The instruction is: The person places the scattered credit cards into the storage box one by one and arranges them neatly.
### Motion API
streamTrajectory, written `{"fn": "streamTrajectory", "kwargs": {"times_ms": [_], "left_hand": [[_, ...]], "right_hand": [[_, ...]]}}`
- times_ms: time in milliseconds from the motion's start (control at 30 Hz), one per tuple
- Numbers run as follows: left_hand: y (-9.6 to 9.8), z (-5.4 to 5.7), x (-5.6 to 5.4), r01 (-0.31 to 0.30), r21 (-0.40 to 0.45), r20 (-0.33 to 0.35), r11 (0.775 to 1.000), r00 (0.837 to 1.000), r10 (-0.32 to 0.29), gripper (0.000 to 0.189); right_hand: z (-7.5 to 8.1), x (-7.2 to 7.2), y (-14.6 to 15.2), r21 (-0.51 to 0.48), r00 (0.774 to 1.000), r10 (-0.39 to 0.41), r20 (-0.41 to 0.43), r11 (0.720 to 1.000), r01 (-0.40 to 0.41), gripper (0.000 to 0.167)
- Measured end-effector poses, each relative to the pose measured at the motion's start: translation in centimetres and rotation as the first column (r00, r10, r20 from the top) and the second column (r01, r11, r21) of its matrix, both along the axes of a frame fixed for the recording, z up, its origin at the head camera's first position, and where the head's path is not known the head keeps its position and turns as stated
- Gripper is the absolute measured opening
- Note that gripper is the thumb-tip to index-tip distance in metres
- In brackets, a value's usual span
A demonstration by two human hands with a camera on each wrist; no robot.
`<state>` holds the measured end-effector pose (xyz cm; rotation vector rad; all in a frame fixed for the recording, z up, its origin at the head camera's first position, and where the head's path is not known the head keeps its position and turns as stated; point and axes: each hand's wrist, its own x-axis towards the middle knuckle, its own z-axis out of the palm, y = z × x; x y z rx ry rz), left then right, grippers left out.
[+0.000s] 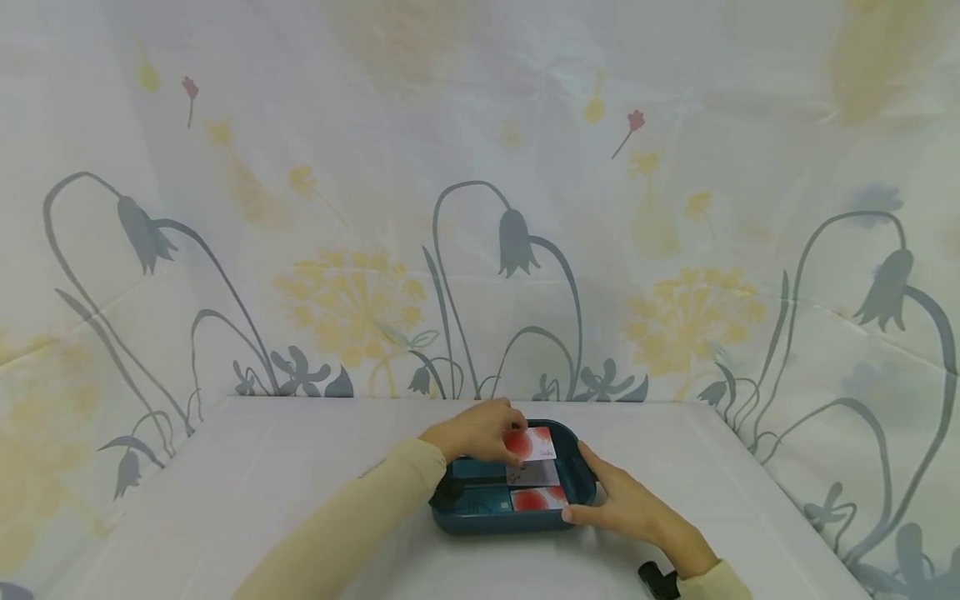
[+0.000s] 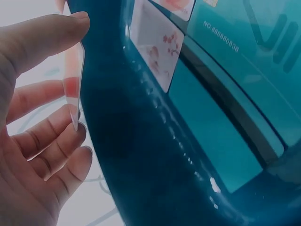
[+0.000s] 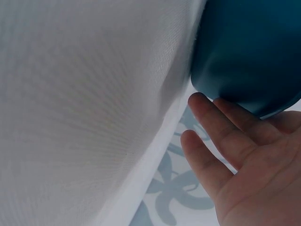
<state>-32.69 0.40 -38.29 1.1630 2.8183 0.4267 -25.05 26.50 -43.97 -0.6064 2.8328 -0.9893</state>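
Note:
My left hand pinches a red-and-white card between thumb and fingers, above the far right part of a dark teal tray. In the left wrist view that card appears nearly edge-on, beside the tray wall. Inside the tray lie a pale card with red blossoms, another red-and-white card and a teal card with printed numbers. My right hand touches the tray's right end, thumb at the near corner, its fairly straight fingers along the outside.
The tray stands on a white-covered table. Behind it hangs a flower-printed cloth. A black device is at the right wrist, and another dark one overlaps the tray's left end.

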Motion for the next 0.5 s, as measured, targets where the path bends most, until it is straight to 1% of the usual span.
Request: {"fn": "streamTrajectory", "kwargs": {"times_ms": [267,500], "left_hand": [[1.1,-1.4,-0.3,0.027,-0.050,-0.011,0.998,1.000,-0.027,0.046],[1.5,-1.9,-0.3,0.016,-0.112,-0.007,0.994,1.000,-0.017,0.046]], "right_hand": [[0.2,0.2,-0.1,0.011,1.000,-0.008,-0.009,1.000,0.008,0.100],[0.1,0.2,-0.1,0.018,1.000,-0.010,-0.012,1.000,0.011,0.100]]}}
